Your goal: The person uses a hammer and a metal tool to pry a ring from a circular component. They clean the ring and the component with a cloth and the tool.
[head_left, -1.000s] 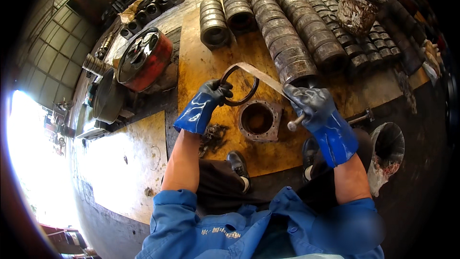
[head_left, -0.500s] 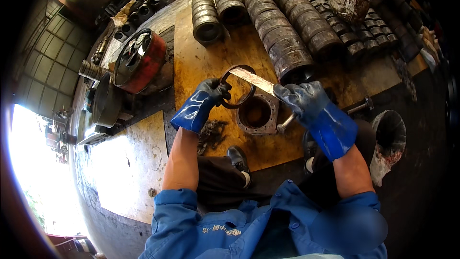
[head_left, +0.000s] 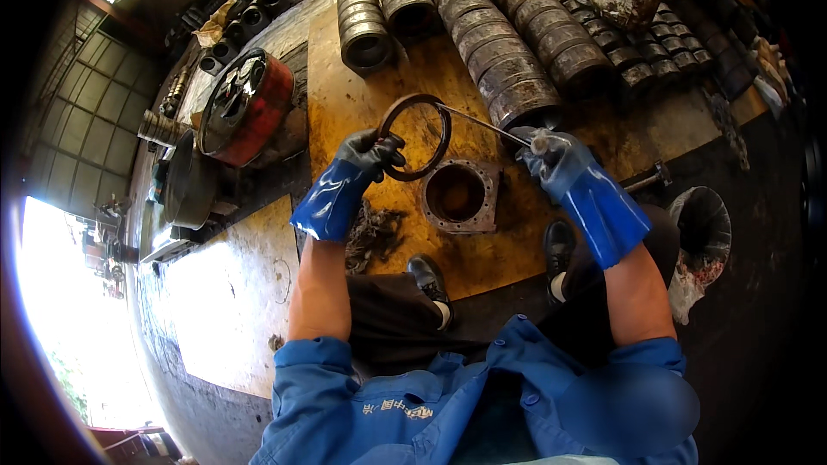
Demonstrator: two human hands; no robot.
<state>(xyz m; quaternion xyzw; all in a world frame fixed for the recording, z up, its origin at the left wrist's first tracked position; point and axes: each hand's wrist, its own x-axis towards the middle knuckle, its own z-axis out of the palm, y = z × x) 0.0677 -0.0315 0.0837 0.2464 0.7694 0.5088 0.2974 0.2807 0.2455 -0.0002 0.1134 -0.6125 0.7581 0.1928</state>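
My left hand (head_left: 349, 179), in a blue rubber glove with a dark, dirty palm, grips a dark metal ring (head_left: 445, 139) by its left side, holding it up off the board. In my right hand (head_left: 586, 194), gloved alike, is a flat-bladed scraper (head_left: 482, 125), seen nearly edge-on. Its tip touches or overlaps the ring's upper right rim; which, I cannot tell. The handle's round metal end shows by my right thumb. Below the ring, a flanged metal housing (head_left: 489, 196) with a round opening and bolt holes lies between my feet.
A stained yellow board (head_left: 508, 263) lies under the work. Rows of stacked metal rings (head_left: 504, 60) stretch away at the far side, a dirty bucket (head_left: 629, 0) among them. Left stands a red drum (head_left: 267, 116); dark rags (head_left: 370, 237) lie by my left foot, a lined bin (head_left: 702, 228) at right.
The scraper has turned from showing its flat face to nearly edge-on. My right hand has moved slightly right and up. My left hand and the ring have shifted slightly left and up.
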